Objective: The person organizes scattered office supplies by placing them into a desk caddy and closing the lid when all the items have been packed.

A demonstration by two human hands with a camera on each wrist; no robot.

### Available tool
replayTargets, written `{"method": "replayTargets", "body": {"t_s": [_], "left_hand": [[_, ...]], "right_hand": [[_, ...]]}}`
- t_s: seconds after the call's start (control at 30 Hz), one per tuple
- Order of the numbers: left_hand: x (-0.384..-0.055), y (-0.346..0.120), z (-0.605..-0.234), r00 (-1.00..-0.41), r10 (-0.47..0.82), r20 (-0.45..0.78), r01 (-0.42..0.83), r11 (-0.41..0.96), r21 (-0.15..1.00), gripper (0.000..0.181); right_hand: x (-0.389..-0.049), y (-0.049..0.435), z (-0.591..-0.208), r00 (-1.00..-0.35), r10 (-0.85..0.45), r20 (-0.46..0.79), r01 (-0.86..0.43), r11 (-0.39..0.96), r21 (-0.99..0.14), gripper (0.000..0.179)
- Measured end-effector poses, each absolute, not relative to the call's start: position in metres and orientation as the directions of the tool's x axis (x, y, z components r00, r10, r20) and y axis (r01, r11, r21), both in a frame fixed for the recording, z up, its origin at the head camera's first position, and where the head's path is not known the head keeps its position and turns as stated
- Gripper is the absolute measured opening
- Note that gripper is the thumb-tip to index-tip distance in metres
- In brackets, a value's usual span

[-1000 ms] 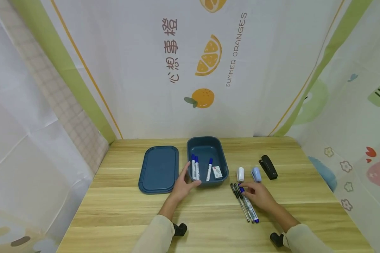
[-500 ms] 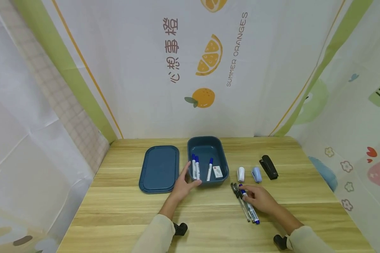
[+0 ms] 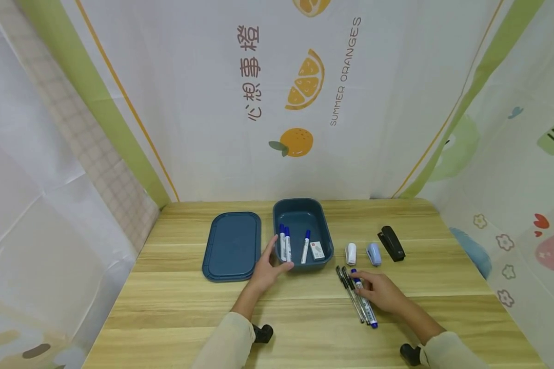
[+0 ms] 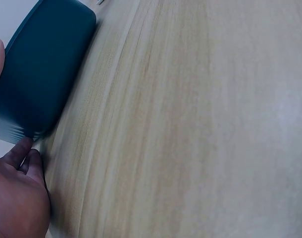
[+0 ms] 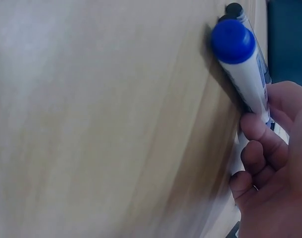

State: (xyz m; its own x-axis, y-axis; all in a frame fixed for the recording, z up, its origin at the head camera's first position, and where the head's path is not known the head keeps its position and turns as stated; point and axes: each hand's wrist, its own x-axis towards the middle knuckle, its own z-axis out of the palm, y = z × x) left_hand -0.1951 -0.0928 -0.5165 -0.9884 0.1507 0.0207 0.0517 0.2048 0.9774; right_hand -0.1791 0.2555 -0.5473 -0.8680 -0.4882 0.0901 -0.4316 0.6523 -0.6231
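My right hand (image 3: pixel 382 292) pinches a white whiteboard marker (image 3: pixel 368 309) with blue ends, low over the table. In the right wrist view, the marker (image 5: pixel 246 82) lies between thumb and fingers, its blue end toward the camera. Two black-capped pens (image 3: pixel 349 292) lie just left of it. My left hand (image 3: pixel 265 271) touches the near-left corner of a dark blue open box (image 3: pixel 331 243) with spread, mostly straight fingers. Inside the box are two markers (image 3: pixel 285 246) by the left wall, another marker (image 3: pixel 305 247) near the middle and a small white carton (image 3: pixel 317 250).
A dark blue lid (image 3: pixel 233 247) lies flat left of the box. To the box's right stand a white clip-like item (image 3: pixel 351 253), a similar light-blue item (image 3: pixel 374 254) and a black stapler (image 3: pixel 391 244). Printed curtains (image 3: pixel 203 128) rise behind the wooden table (image 3: pixel 180 312).
My right hand has shifted slightly right with the marker, widening the gap at the pens' capped ends. My left hand and the box stay in place.
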Motion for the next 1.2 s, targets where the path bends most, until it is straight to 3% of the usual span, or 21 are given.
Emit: {"method": "replayTargets", "body": {"t_s": [0.3,0.6,1.2], "left_hand": [[-0.188,-0.093,-0.504,-0.988,0.154,0.014,0.047,0.212,0.976,0.085],[-0.19,-0.094,-0.507,-0.988,0.155,0.026,0.058,0.207,0.977,0.086],[-0.189,-0.094,-0.508,-0.988,0.149,0.03,0.06,0.202,0.978,0.087]], "right_hand": [[-0.18,0.255,-0.544,-0.873,-0.477,0.098,-0.428,0.657,-0.62,0.035],[-0.183,0.247,-0.528,-0.938,-0.346,0.032,-0.278,0.693,-0.666,0.037],[-0.202,0.215,-0.511,-0.918,-0.28,0.281,-0.395,0.585,-0.708,0.034]]}}
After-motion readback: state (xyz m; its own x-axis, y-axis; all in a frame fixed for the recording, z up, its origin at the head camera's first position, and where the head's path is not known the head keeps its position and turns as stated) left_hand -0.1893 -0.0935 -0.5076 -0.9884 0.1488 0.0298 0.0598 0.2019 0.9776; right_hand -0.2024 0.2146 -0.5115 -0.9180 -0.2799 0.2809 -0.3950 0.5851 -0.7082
